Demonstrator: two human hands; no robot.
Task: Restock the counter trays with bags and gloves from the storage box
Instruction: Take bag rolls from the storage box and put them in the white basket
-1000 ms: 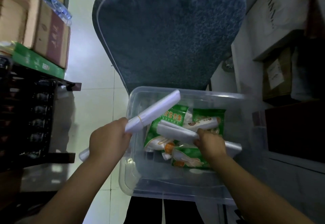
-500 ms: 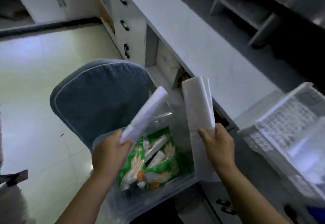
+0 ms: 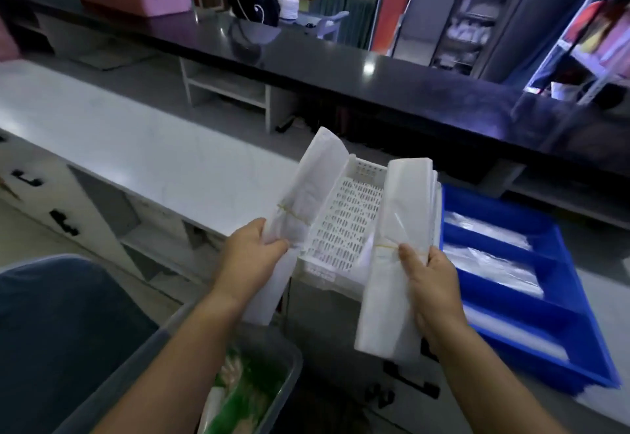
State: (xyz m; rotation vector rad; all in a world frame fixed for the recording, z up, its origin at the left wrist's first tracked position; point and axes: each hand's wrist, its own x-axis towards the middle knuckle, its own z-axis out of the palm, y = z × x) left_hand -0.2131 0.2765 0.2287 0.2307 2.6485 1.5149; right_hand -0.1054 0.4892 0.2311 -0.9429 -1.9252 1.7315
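Fingers of my left hand (image 3: 252,256) curl round the lower part of a rubber-banded bundle of white plastic bags (image 3: 308,188), while my right hand (image 3: 434,283) pinches a second, flatter bundle (image 3: 404,201) just below its band, thumb on top. Both bundles point their long axes toward 12 o'clock, the left one leaning to 1. The white perforated tray (image 3: 347,225) lies between and under their far ends at 12, so I judge a short forward lowering serves, with neither hand clearly nearer.
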